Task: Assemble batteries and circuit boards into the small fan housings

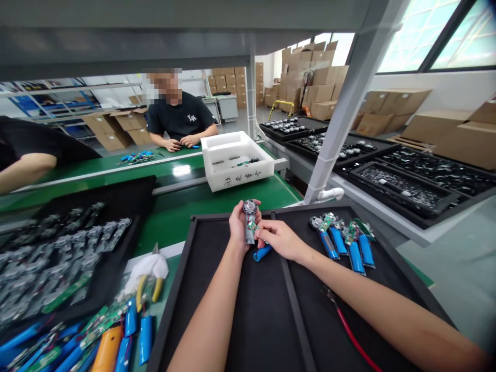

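My left hand (236, 226) is closed round a grey housing (250, 237) with a round fan-like part (250, 207) at its top end. Against the front of the housing, the fingertips of my right hand (282, 240) pinch a small green circuit board (253, 226). A blue battery cell (262, 252) hangs just below those fingers; its wiring is mostly hidden by my hand. Both hands are above a black divided tray (217, 299). In its right compartment lie several blue cells (355, 257) with green boards and a round part.
Red-handled pliers (344, 323) lie under my right forearm. On the left are yellow-handled cutters (149, 289), loose blue cells (145, 338), an orange tool handle (107, 349) and a black tray of grey housings (73, 248). A white bin (240, 178) stands ahead; a co-worker (180, 121) sits opposite.
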Action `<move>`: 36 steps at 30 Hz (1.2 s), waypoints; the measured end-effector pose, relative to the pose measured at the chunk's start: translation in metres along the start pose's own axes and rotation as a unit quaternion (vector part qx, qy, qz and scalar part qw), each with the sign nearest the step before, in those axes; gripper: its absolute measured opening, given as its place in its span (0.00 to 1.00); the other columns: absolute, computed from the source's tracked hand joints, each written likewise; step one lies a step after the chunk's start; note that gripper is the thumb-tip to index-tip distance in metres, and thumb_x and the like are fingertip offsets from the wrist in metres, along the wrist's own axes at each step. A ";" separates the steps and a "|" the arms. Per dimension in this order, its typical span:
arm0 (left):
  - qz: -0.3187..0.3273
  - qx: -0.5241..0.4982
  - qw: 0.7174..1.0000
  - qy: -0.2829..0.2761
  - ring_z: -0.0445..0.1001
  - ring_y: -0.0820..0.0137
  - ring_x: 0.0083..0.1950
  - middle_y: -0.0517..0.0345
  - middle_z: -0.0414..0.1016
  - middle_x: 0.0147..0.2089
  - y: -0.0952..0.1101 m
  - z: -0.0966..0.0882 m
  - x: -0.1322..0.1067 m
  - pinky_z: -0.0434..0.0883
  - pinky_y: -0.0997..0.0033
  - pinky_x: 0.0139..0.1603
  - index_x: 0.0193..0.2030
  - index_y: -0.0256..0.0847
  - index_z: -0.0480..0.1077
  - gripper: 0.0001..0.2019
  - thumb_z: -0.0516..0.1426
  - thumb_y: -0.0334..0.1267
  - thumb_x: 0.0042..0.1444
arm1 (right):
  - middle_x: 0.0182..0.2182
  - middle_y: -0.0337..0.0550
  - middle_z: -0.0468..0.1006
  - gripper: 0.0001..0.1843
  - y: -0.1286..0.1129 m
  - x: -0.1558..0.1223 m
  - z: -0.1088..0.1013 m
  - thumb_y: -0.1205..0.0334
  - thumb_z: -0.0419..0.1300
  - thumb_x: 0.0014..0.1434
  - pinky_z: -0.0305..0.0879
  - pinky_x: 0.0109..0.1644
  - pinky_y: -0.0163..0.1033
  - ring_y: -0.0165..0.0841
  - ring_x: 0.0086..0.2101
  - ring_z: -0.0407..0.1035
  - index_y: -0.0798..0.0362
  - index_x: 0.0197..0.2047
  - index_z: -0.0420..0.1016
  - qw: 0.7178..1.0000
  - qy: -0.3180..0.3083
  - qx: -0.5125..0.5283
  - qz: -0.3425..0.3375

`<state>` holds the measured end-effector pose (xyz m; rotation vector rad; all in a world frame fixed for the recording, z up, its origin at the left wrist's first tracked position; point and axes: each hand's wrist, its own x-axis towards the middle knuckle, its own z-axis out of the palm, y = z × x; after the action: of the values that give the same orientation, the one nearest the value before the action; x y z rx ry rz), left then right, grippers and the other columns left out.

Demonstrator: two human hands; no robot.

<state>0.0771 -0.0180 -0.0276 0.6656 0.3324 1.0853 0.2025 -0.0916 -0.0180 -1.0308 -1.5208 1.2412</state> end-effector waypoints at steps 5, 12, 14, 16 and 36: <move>-0.004 0.003 1.000 0.000 0.63 0.73 0.24 0.58 0.63 0.23 0.000 0.000 0.000 0.63 0.74 0.25 0.40 0.33 0.76 0.19 0.53 0.49 0.62 | 0.25 0.38 0.76 0.13 0.001 -0.001 0.001 0.60 0.56 0.65 0.69 0.34 0.34 0.31 0.28 0.74 0.54 0.30 0.73 0.999 -0.009 -0.031 0.003; -0.009 0.013 1.000 0.002 0.64 0.72 0.23 0.59 0.64 0.23 0.000 0.001 -0.002 0.64 0.73 0.25 0.40 0.34 0.75 0.19 0.53 0.50 0.62 | 0.24 0.38 0.75 0.13 0.002 -0.002 0.001 0.60 0.55 0.66 0.67 0.32 0.33 0.30 0.26 0.72 0.53 0.30 0.71 0.998 -0.017 -0.068 -0.001; -0.012 0.017 1.000 0.006 0.64 0.72 0.23 0.59 0.64 0.23 0.000 0.002 -0.002 0.63 0.73 0.25 0.40 0.35 0.75 0.19 0.53 0.50 0.62 | 0.24 0.38 0.75 0.13 0.001 -0.002 0.001 0.60 0.54 0.67 0.66 0.32 0.33 0.30 0.26 0.72 0.53 0.30 0.70 0.997 -0.019 -0.075 -0.004; -0.013 0.020 1.000 0.009 0.64 0.72 0.23 0.59 0.63 0.23 0.000 0.002 -0.002 0.63 0.73 0.25 0.40 0.35 0.75 0.19 0.53 0.51 0.61 | 0.25 0.38 0.75 0.14 -0.001 -0.002 0.001 0.60 0.54 0.67 0.66 0.33 0.33 0.30 0.27 0.72 0.53 0.30 0.70 0.997 -0.022 -0.079 -0.006; -0.012 0.024 1.000 0.005 0.64 0.72 0.24 0.59 0.64 0.23 0.001 0.003 -0.003 0.65 0.73 0.25 0.40 0.35 0.76 0.20 0.52 0.50 0.63 | 0.25 0.38 0.76 0.13 -0.003 -0.004 0.001 0.60 0.54 0.68 0.67 0.33 0.33 0.30 0.27 0.72 0.53 0.30 0.70 0.996 -0.028 -0.085 0.001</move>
<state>0.0767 -0.0213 -0.0251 0.6984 0.3748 1.0608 0.2026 -0.0957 -0.0156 -1.1140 -1.6930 1.1656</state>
